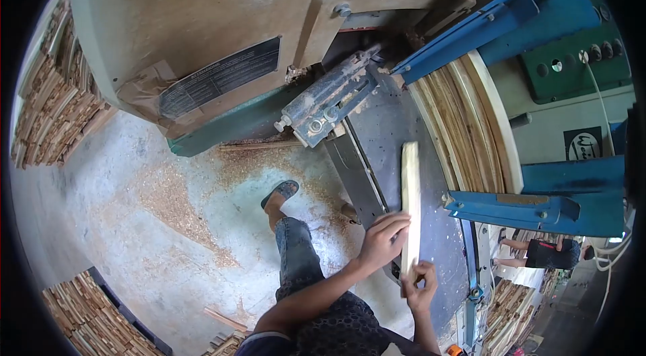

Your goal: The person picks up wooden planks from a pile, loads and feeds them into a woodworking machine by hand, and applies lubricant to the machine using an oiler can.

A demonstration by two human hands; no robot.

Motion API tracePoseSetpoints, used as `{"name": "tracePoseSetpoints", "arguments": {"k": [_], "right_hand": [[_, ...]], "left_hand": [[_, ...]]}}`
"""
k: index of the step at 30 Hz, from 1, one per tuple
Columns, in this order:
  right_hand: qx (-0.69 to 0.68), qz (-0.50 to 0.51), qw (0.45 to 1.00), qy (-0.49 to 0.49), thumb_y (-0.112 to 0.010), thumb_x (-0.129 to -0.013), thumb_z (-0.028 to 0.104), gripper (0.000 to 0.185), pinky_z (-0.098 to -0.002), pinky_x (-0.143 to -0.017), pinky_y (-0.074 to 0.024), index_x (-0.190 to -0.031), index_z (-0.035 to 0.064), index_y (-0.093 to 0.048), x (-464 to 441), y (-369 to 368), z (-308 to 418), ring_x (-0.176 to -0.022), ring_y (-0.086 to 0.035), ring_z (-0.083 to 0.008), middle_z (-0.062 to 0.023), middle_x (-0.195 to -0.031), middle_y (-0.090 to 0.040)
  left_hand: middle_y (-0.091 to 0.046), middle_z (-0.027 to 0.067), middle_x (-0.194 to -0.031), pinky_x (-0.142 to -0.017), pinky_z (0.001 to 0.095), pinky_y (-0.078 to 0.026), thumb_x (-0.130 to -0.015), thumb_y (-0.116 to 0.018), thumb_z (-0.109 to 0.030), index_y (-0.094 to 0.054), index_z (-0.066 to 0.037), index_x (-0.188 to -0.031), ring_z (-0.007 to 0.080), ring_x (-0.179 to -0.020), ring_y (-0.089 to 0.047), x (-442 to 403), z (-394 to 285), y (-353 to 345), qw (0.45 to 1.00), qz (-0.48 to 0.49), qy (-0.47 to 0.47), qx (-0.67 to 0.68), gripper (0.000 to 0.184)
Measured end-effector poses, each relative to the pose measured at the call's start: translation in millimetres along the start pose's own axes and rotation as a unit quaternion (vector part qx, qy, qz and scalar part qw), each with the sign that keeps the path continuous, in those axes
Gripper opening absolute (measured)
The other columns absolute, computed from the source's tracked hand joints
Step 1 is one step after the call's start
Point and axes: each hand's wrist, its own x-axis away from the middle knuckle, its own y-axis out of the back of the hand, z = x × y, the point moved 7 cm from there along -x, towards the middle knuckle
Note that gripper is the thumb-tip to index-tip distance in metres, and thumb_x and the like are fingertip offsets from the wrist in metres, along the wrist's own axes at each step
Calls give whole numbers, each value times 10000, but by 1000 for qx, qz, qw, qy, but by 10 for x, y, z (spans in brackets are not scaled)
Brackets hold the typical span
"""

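a wooden strip [410,184] is laid lengthwise on the dark surface [439,235], between its left and right edges. the strip's near end is pinched in the right hand's [420,287] grip; its side is touched by the left hand [385,241], whose grip cannot be judged. boards [468,127] are stacked beside the right edge.

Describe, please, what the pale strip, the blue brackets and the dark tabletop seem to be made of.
Pale strip: most likely wood, seemingly unvarnished, from its light, streaked surface.
Blue brackets: probably painted metal, judging by even colour and bolts.
Dark tabletop: perhaps bare metal, smooth and dully shiny under light specks, but the look leaves this open.
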Motion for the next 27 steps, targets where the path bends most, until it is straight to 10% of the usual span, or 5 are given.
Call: {"name": "tracePoseSetpoints", "arguments": {"k": [4,8,20,27], "right_hand": [[-67,49,994,-75,-884,-742,157,406,-314,-706,-494,-1065,31,-673,457,28,-90,-855,-620,-223,-144,-1066,-658],[-97,71,992,-37,-898,-725,155,410,-324,-772,-517,-1058,35,-692,482,-50,71,-885,-660,-208,-140,-1088,-692],[-112,113,986,-54,-840,-831,223,393,-298,-770,-526,-1153,22,-736,801,-113,45,-866,-682,-189,-125,-1041,-739],[59,-248,964,78,-723,-918,82,123,-298,-696,-510,-1003,5,-766,171,2141,666,-736,-656,-162,-115,-898,-758]], "left_hand": [[-718,142,-1072,-867,387,-585,-936,-755,-177,-663,41,-1041,224,-958,-718,437,248,106,958,-53,264,95,259],[-689,100,-910,-739,341,-541,-948,-733,-264,-658,31,-1020,151,-860,-660,646,470,-146,926,131,332,122,313],[-751,126,-864,-730,348,-539,-940,-687,-258,-737,61,-980,184,-775,-696,947,370,30,918,30,372,135,326],[-732,169,-1032,-807,318,-558,-902,-744,-191,-659,98,-1162,218,-884,-704,1380,461,281,925,-40,371,79,398]]}}
